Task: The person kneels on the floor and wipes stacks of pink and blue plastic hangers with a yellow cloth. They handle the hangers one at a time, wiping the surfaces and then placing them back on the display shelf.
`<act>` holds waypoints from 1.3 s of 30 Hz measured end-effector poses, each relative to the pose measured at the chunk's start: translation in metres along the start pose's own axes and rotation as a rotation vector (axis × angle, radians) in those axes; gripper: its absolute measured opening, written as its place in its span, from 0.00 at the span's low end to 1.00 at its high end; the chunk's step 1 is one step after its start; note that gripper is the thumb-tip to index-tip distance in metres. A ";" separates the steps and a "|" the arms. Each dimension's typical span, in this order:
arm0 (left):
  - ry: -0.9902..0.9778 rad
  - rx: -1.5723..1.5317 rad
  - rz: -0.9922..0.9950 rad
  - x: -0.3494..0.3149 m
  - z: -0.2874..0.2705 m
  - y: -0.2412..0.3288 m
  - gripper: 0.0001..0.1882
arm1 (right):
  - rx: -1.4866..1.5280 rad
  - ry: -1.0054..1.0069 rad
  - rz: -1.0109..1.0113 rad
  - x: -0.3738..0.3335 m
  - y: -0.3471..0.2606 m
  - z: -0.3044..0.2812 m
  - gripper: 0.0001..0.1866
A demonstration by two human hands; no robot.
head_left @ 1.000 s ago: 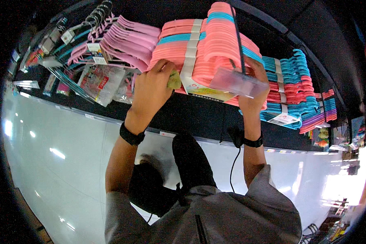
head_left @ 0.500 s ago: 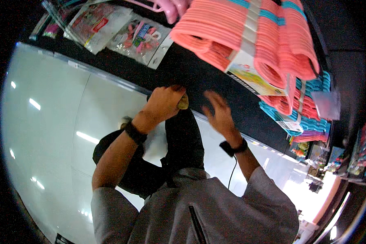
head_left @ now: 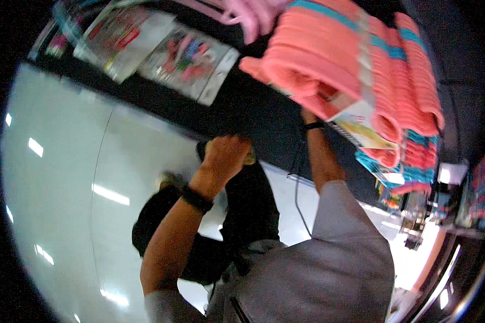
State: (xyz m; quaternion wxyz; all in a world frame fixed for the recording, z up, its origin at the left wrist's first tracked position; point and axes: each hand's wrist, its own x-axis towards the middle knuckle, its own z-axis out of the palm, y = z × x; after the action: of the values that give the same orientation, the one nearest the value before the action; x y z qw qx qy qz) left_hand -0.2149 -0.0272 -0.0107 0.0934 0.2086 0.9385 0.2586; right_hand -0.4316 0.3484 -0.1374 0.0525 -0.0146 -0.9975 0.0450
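Note:
My left hand [head_left: 226, 157] is closed in front of the dark shelf, above my bent knees. A small yellowish, wadded thing [head_left: 250, 155] pokes out of its fist; its kind is too blurred to make out. My right hand [head_left: 308, 114] reaches under a thick bundle of coral-pink hangers [head_left: 318, 43] with a blue stripe. The bundle hides its fingers, so I cannot see whether they grip it. A pale band wraps the hangers, and a printed card label [head_left: 361, 121] sits at their lower edge.
Clear plastic packets with small pink pieces [head_left: 186, 62] lie on the dark shelf [head_left: 269, 121] at left. Pink hangers [head_left: 253, 16] hang beyond them. Blue and coral hanger bundles [head_left: 415, 159] continue at right. Shiny pale floor [head_left: 64, 188] stretches to the left.
My right hand has moved from beside the left hand, forward and right, in under the coral hangers. My left hand has shifted slightly down and right in the picture, still closed.

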 end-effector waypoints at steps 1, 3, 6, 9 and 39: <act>0.021 -0.001 0.020 -0.006 -0.004 -0.003 0.07 | 0.009 -0.011 0.013 -0.004 -0.005 0.004 0.30; 0.046 0.014 0.081 -0.006 -0.009 -0.011 0.08 | 0.044 -0.021 0.047 -0.008 -0.014 0.007 0.29; 0.022 -0.009 0.047 0.008 -0.007 -0.010 0.11 | 0.106 -0.011 0.080 -0.021 -0.013 -0.001 0.26; -0.003 0.013 0.069 0.020 -0.010 -0.004 0.18 | 0.247 0.024 0.067 -0.045 -0.018 -0.006 0.23; 0.314 0.442 0.225 -0.049 -0.206 0.173 0.31 | 0.814 0.255 -0.484 -0.253 -0.092 -0.413 0.26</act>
State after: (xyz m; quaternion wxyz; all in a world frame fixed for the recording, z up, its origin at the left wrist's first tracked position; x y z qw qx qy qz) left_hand -0.1702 -0.0062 0.2584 -0.1299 0.2839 0.9462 0.0855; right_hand -0.1382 0.2848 0.2542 0.1848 0.2338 -0.8592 0.4158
